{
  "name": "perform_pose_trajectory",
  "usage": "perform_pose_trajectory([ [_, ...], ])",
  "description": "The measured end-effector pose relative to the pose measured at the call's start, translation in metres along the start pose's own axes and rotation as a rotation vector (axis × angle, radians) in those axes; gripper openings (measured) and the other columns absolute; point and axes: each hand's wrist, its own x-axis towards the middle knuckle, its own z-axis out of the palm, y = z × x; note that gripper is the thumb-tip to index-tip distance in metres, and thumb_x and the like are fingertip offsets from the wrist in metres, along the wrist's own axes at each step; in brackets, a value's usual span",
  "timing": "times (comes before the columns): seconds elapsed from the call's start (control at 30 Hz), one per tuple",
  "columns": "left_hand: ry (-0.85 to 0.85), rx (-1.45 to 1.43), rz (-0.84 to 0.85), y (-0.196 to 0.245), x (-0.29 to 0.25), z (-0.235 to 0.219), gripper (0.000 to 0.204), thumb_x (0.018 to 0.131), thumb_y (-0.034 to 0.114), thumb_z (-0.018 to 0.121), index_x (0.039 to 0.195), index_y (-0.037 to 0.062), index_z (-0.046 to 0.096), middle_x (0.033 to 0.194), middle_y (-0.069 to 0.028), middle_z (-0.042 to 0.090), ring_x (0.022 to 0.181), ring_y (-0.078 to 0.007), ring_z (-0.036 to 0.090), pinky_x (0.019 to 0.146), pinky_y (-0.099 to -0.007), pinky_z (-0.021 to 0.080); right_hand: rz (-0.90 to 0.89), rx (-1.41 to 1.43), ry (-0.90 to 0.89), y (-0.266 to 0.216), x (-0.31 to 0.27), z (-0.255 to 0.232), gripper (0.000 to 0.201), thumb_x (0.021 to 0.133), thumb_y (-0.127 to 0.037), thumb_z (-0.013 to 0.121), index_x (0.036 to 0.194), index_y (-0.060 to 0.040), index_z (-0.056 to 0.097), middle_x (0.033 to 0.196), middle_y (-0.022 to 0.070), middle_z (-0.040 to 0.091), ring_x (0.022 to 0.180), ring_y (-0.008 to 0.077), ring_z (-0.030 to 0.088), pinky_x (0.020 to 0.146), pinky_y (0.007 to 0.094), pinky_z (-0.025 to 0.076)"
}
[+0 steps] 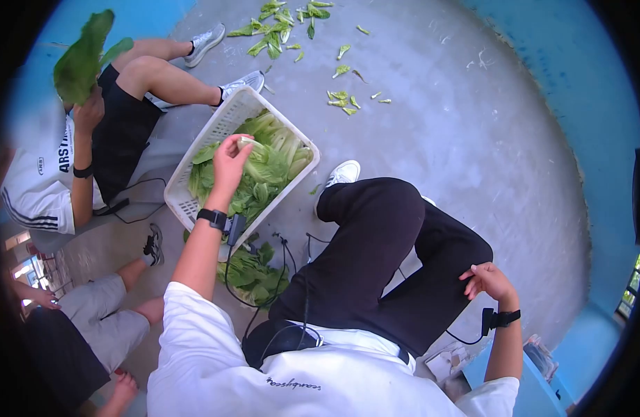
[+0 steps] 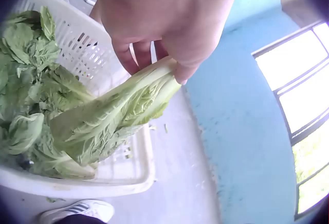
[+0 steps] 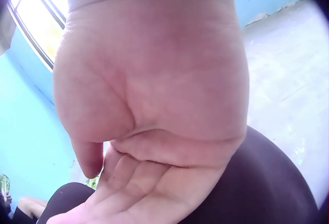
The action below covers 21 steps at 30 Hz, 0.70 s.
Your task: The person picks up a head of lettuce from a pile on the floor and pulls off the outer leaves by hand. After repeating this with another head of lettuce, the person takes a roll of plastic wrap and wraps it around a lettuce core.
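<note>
My left hand (image 1: pixel 230 167) pinches the pale stem end of a leafy green vegetable (image 1: pixel 264 163) over the white basket (image 1: pixel 312 158). In the left wrist view, the thumb and fingers of the left hand (image 2: pixel 162 23) grip the base of the same vegetable (image 2: pixel 108 118), its leaves slanting down onto other greens in the basket (image 2: pixel 123 187). My right hand (image 1: pixel 490 279) is by the knee of the dark trousers, holding nothing; in the right wrist view the fingers of the right hand (image 3: pixel 154 111) are extended and slightly bent.
Loose leaves (image 1: pixel 271 31) lie scattered on the grey floor (image 1: pixel 431 97). More greens (image 1: pixel 254 274) are heaped beside the basket. A seated person at the left holds up a large leafy green (image 1: pixel 84 59); another person sits lower left. Black cables hang near my left arm. A blue wall curves along the right.
</note>
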Motion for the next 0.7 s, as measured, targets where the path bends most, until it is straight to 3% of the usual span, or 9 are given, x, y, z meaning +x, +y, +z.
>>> perform_pose_trajectory([
  [0.2,0.160,-0.031,0.128,0.044,-0.020,-0.018,0.023,0.098,0.005,0.064,0.121,0.0013,0.062,0.105,-0.0021,0.066,0.097,-0.0088,0.061,0.087,-0.0245,0.049,-0.120,0.017,0.054,0.014,-0.007,0.002,0.043,0.109,-0.026,0.042,0.106,0.0050,0.072,0.074,0.0130,0.074,0.057,0.0186,0.070,0.059,0.0279,0.060],
  [0.3,0.092,0.068,0.150,0.043,-0.021,-0.028,0.022,0.099,0.006,0.063,0.121,0.0024,0.062,0.106,-0.0018,0.065,0.097,-0.0086,0.060,0.088,-0.0246,0.048,-0.200,0.034,0.074,0.024,-0.007,0.000,0.042,0.109,-0.027,0.043,0.105,0.0039,0.071,0.074,0.0121,0.073,0.057,0.0178,0.070,0.058,0.0269,0.059],
  [0.43,0.180,0.016,0.209,0.070,-0.034,-0.015,0.024,0.099,0.007,0.062,0.123,0.0042,0.062,0.110,-0.0031,0.063,0.100,-0.0108,0.059,0.089,-0.0263,0.048,-0.239,0.096,0.125,0.029,-0.015,0.009,0.039,0.107,-0.030,0.048,0.101,0.0009,0.071,0.073,0.0102,0.073,0.057,0.0163,0.070,0.057,0.0261,0.058],
  [0.5,0.165,0.092,0.263,0.090,-0.038,-0.004,0.025,0.100,0.009,0.061,0.125,0.0054,0.061,0.114,-0.0044,0.062,0.104,-0.0133,0.058,0.092,-0.0283,0.047,-0.247,-0.045,0.140,0.027,-0.017,0.011,0.035,0.104,-0.033,0.057,0.102,-0.0016,0.072,0.079,0.0082,0.074,0.064,0.0144,0.071,0.060,0.0258,0.058],
  [0.57,0.171,0.369,0.368,0.104,-0.036,0.001,0.026,0.100,0.012,0.060,0.126,0.0058,0.061,0.120,-0.0082,0.061,0.112,-0.0203,0.057,0.100,-0.0341,0.045,-0.333,-0.147,0.074,0.013,-0.026,0.033,0.033,0.102,-0.035,0.062,0.102,-0.0040,0.074,0.082,0.0033,0.071,0.073,0.0099,0.068,0.063,0.0238,0.055],
  [0.6,0.101,0.234,0.390,0.103,-0.028,0.006,0.026,0.101,0.013,0.058,0.126,0.0040,0.061,0.122,-0.0083,0.061,0.113,-0.0207,0.058,0.102,-0.0342,0.044,-0.450,-0.301,0.045,0.001,-0.029,0.044,0.034,0.102,-0.035,0.061,0.099,-0.0038,0.074,0.079,0.0008,0.069,0.072,0.0095,0.065,0.064,0.0264,0.053],
  [0.63,0.095,0.310,0.532,0.107,-0.022,0.010,0.025,0.100,0.010,0.057,0.124,0.0052,0.064,0.118,-0.0070,0.064,0.111,-0.0195,0.059,0.100,-0.0345,0.045,-0.558,-0.383,-0.017,-0.006,-0.030,0.056,0.035,0.101,-0.036,0.062,0.102,-0.0029,0.074,0.085,0.0024,0.071,0.082,0.0112,0.067,0.073,0.0279,0.054],
  [0.67,0.084,0.213,0.438,0.114,-0.022,0.014,0.025,0.102,0.011,0.055,0.124,0.0041,0.063,0.119,-0.0075,0.064,0.111,-0.0197,0.059,0.102,-0.0348,0.044,-0.667,-0.650,0.011,-0.026,-0.044,0.075,0.034,0.099,-0.034,0.063,0.100,-0.0020,0.074,0.085,0.0077,0.072,0.081,0.0174,0.068,0.073,0.0352,0.054],
  [0.7,0.072,0.313,0.508,0.095,-0.008,0.005,0.026,0.103,0.010,0.052,0.128,0.0023,0.059,0.121,-0.0072,0.065,0.114,-0.0205,0.058,0.103,-0.0342,0.043,-0.809,-0.748,0.038,-0.021,-0.026,0.095,0.032,0.095,-0.032,0.063,0.098,-0.0012,0.073,0.087,0.0157,0.071,0.082,0.0296,0.070,0.073,0.0432,0.054],
])
